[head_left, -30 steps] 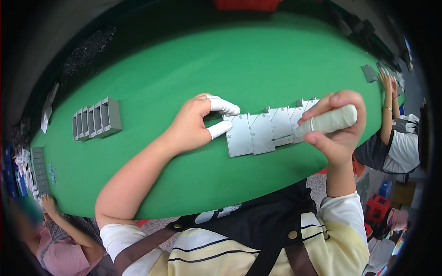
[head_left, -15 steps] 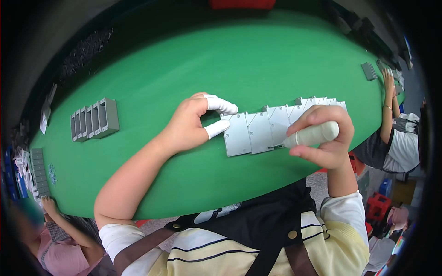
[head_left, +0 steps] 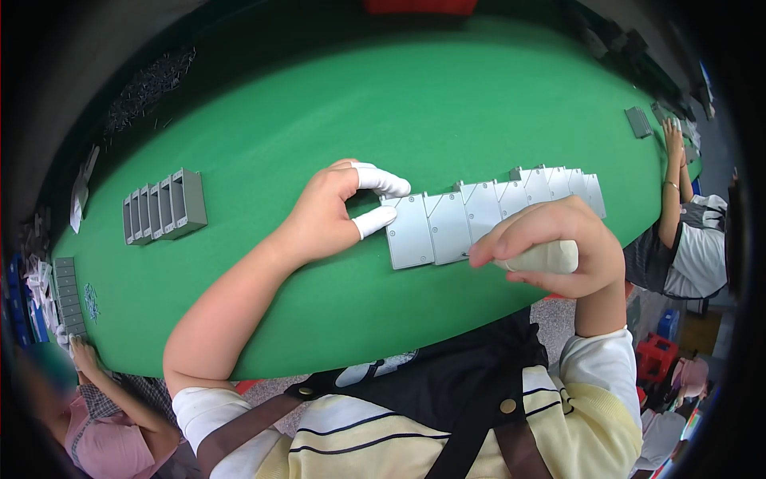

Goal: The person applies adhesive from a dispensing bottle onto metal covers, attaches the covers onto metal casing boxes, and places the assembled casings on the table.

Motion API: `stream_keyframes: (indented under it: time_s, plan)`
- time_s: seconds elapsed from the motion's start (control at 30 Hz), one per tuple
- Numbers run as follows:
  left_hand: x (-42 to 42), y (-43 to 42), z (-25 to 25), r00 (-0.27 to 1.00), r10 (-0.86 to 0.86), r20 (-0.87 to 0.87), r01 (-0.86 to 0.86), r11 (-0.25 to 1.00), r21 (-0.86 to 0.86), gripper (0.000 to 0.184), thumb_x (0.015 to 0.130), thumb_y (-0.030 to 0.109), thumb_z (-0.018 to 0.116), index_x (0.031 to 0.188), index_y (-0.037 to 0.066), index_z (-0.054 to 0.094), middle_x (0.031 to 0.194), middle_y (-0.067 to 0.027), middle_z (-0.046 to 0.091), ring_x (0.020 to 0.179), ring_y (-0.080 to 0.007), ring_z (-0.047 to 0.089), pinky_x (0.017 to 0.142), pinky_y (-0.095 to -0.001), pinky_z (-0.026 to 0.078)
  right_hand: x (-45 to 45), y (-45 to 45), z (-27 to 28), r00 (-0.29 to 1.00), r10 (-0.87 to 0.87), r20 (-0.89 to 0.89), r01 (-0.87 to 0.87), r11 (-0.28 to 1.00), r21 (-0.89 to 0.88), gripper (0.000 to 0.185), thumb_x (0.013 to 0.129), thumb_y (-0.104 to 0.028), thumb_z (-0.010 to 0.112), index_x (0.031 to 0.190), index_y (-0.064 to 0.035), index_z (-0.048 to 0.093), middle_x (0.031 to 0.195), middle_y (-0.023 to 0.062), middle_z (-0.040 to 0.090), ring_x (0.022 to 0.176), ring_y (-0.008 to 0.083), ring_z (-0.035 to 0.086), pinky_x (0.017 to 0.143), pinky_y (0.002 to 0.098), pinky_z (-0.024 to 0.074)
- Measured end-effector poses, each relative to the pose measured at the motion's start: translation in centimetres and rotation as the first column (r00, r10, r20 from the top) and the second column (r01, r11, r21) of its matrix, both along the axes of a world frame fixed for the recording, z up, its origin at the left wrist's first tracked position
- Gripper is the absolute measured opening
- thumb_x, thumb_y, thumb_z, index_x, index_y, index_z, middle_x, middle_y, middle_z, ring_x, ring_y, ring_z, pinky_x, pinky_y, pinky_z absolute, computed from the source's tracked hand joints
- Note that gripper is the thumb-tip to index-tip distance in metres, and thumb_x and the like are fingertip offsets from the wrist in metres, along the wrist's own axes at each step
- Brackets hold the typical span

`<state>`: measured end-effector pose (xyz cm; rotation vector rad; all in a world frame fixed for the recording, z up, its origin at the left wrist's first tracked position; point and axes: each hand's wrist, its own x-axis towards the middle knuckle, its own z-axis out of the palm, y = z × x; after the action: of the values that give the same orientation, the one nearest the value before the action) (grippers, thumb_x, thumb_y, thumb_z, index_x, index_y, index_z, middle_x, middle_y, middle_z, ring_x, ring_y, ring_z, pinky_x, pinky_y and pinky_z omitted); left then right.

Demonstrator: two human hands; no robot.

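Observation:
A row of silver-grey boxes (head_left: 448,227) with flat faces and small screw heads at their corners runs side by side in front of me. White finger covers sit on the thumb and fingers of my left hand (head_left: 319,209), which grips the upper left corner of the leftmost box (head_left: 411,239). My right hand (head_left: 594,239) is wrapped round a screwdriver with a pale, thick handle (head_left: 550,257). Its tip points left at the lower edge of the row, near the second and third boxes; my fingers partly hide it and the boxes behind.
Grey open-fronted housings (head_left: 163,207) stand together at the left on the green table (head_left: 279,120). Dark screws (head_left: 152,88) lie heaped at the far left. Co-workers' hands (head_left: 84,351) are at the left and right edges. A grey block (head_left: 638,122) lies far right.
My right hand has tipped over and lowered, so the screwdriver handle lies flatter and its tip sits slightly further left. My left hand stays at the leftmost box.

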<state>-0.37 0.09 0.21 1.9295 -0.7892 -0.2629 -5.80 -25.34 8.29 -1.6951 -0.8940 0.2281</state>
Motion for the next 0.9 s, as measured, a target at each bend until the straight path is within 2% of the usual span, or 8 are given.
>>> stream_keyframes:
  time_s: [0.1,0.2,0.3,0.43,0.6,0.67,0.77,0.9]
  plan:
    - [0.0,0.0,0.1,1.000,0.003,-0.007,-0.003,1.000,0.003,0.025,0.073,0.003,0.068,0.098,0.005,0.066,0.093,-0.0073,0.065,0.089,-0.0192,0.060,0.083,-0.0305,0.047,0.0,0.1,0.1,0.986,-0.032,0.166,0.043,0.997,-0.068,0.032,0.062,0.003,0.075,0.092,-0.0003,0.061,0.083,0.0161,0.067,0.076,0.0266,0.067,0.066,0.0313,0.0540]
    - [-0.1,0.0,0.1,1.000,0.003,-0.022,-0.003,1.000,-0.002,0.025,0.073,0.003,0.068,0.098,0.006,0.066,0.093,-0.0074,0.065,0.090,-0.0192,0.060,0.083,-0.0306,0.047,-0.2,0.1,0.2,0.984,-0.008,0.177,0.033,0.990,-0.141,0.032,0.062,-0.001,0.078,0.089,-0.0007,0.062,0.082,0.0145,0.068,0.074,0.0248,0.067,0.065,0.0304,0.0535]
    - [0.0,0.0,0.1,1.000,0.003,-0.025,-0.003,1.000,-0.007,0.025,0.073,0.004,0.068,0.098,0.006,0.066,0.093,-0.0073,0.065,0.090,-0.0192,0.060,0.083,-0.0308,0.047,-0.1,0.5,-0.5,0.973,-0.086,0.214,0.099,0.994,-0.050,0.034,0.069,-0.005,0.074,0.100,-0.0014,0.060,0.086,0.0096,0.066,0.075,0.0225,0.066,0.067,0.0304,0.0522]
    - [0.0,0.0,0.1,1.000,0.002,-0.008,-0.002,1.000,-0.002,0.026,0.072,0.004,0.069,0.098,0.006,0.066,0.093,-0.0072,0.065,0.090,-0.0192,0.060,0.083,-0.0308,0.047,-0.3,0.8,-1.2,0.955,-0.266,0.134,0.258,0.963,0.074,0.041,0.068,-0.005,0.077,0.104,-0.0024,0.057,0.092,0.0098,0.065,0.078,0.0209,0.066,0.069,0.0301,0.0528]
    - [0.0,0.0,-0.1,1.000,-0.001,-0.017,0.000,1.000,-0.008,0.025,0.072,0.004,0.069,0.097,0.005,0.067,0.092,-0.0073,0.065,0.089,-0.0192,0.060,0.082,-0.0309,0.047,-0.5,0.3,-2.8,0.942,-0.199,0.271,0.181,0.979,0.089,0.054,0.063,-0.007,0.082,0.109,-0.0027,0.053,0.103,0.0105,0.062,0.081,0.0210,0.066,0.069,0.0303,0.0539]
    - [0.1,0.0,0.0,1.000,-0.003,-0.020,0.003,1.000,-0.007,0.025,0.072,0.004,0.068,0.097,0.005,0.067,0.092,-0.0074,0.065,0.088,-0.0193,0.060,0.082,-0.0309,0.047,-0.7,0.2,-2.9,0.919,-0.258,0.297,0.249,0.966,0.070,0.055,0.062,-0.007,0.082,0.108,-0.0024,0.053,0.104,0.0093,0.061,0.081,0.0191,0.065,0.067,0.0289,0.0539]
    - [0.0,0.1,0.1,1.000,0.000,-0.008,0.000,1.000,-0.004,0.025,0.072,0.003,0.068,0.096,0.005,0.067,0.091,-0.0072,0.065,0.088,-0.0193,0.060,0.081,-0.0308,0.047,-0.5,0.1,-2.5,0.883,-0.380,0.275,0.383,0.923,0.045,0.054,0.063,-0.006,0.081,0.108,-0.0020,0.052,0.102,0.0087,0.061,0.081,0.0173,0.065,0.066,0.0268,0.0538]
    - [0.0,0.0,-0.1,1.000,0.007,0.002,-0.007,1.000,-0.010,0.025,0.072,0.002,0.068,0.096,0.006,0.067,0.090,-0.0063,0.065,0.087,-0.0187,0.060,0.081,-0.0304,0.047,-0.5,-1.0,-2.6,0.889,-0.453,0.067,0.432,0.878,0.205,0.055,0.068,-0.002,0.077,0.114,-0.0019,0.047,0.095,0.0106,0.062,0.081,0.0175,0.064,0.065,0.0247,0.0534]
